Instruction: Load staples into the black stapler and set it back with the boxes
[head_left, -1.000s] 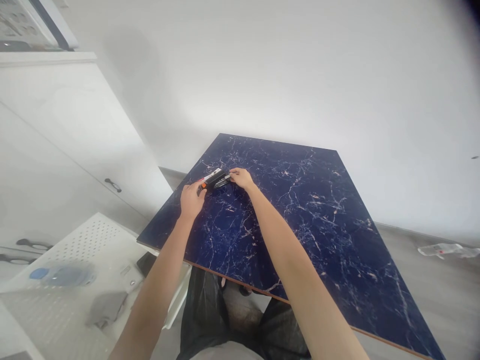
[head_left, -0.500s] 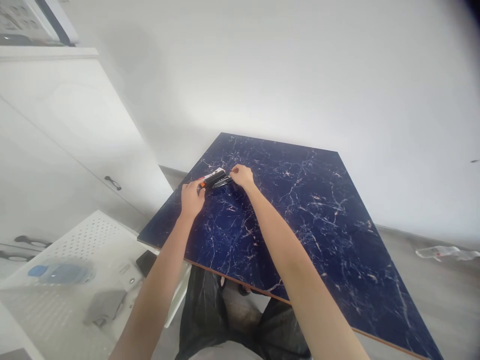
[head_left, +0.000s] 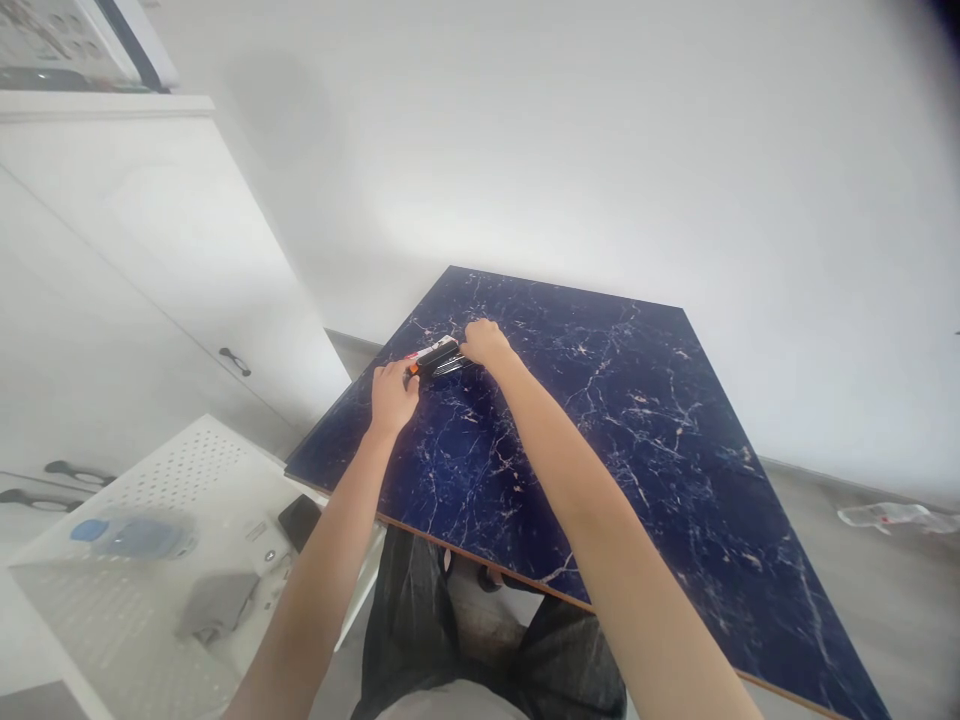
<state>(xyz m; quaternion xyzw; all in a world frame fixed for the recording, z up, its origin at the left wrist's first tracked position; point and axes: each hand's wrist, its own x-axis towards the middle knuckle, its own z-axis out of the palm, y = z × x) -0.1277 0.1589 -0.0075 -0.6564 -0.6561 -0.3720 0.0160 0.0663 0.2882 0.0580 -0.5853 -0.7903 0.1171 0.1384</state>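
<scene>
A: In the head view, where does the work lie?

B: On the far-left part of the blue tabletop (head_left: 690, 450), near its left edge. A dark object (head_left: 439, 357) with an orange end lies slantwise there, with a red-and-white strip (head_left: 442, 343) along its far side and some shiny clear material (head_left: 452, 366) on its near side.

A: Which step is in hand?

B: My judgement: the 2 hands are working at opposite ends of that small bundle. The next move seems to call for a steady left hand and a careful right.

A: And the fingers?

B: On the left hand (head_left: 395, 395), thumb and fingers close around the orange end, only a little apart. On the right hand (head_left: 486, 342), the fingers curl down at the bundle's other end; their tips are hidden, so I cannot tell whether they pinch anything.

A: Anything else about?

B: Left of the tabletop, on a white perforated surface (head_left: 184, 465), there's 1 clear bottle (head_left: 142, 538) with a blue cap, a grey cloth-like item (head_left: 217, 605) and a flat dark thing (head_left: 298, 520).
</scene>
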